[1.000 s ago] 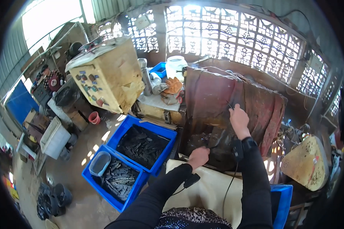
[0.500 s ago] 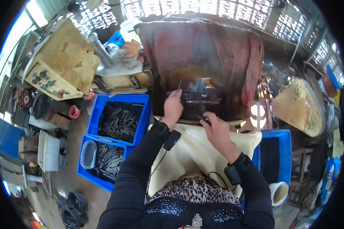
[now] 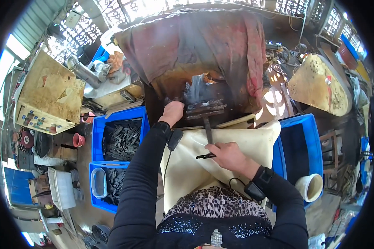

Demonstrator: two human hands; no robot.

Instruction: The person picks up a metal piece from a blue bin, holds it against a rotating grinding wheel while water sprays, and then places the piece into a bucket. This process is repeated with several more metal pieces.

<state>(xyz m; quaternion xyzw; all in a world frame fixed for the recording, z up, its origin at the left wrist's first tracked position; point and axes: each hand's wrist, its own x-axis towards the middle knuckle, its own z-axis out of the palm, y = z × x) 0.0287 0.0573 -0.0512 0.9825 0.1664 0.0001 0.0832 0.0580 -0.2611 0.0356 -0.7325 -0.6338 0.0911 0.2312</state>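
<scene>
1. Right hand (image 3: 228, 157): closed narrowly, pinching one small dark strip (image 3: 205, 156), which projects from the fingertips toward 9 o'clock. All clock directions are taken from this hand; 12 o'clock points away from the wearer.
2. Handling, as judged: the strip should be light, thin and stiff, possibly brittle and, if wet, slippery. Take hold at its flat middle, between thumb and forefinger; avoid bending the ends.
3. Metal bar (image 3: 208, 130), at 11 o'clock: quantity one. Its near end meets the fingertips in view; contact cannot be confirmed. It appears rigid and heavier than the strip; the near end is the accessible hold.
4. Dark block (image 3: 205, 108), at 11 o'clock: quantity one, at the bar's far end.
5. Left hand (image 3: 171, 113), at 10 o'clock: fingers curled, beside the block. Whether it holds anything cannot be told.
6. Cream sheet (image 3: 253, 137): quantity one, spread below both hands.
7. Reddish cloth (image 3: 195, 45), between 11 and 12 o'clock: draped above the block.
8. Blue bins, left side: quantity two, near 9 o'clock, upper (image 3: 97, 137) and lower (image 3: 106, 206). Both contain dark pieces (image 3: 124, 139), too overlapped to count. The lower also carries one clear tub (image 3: 99, 182).
9. Right blue bin (image 3: 316, 141), at 3 o'clock: at least one, with one pale bucket (image 3: 301, 186) at 4 o'clock.
</scene>
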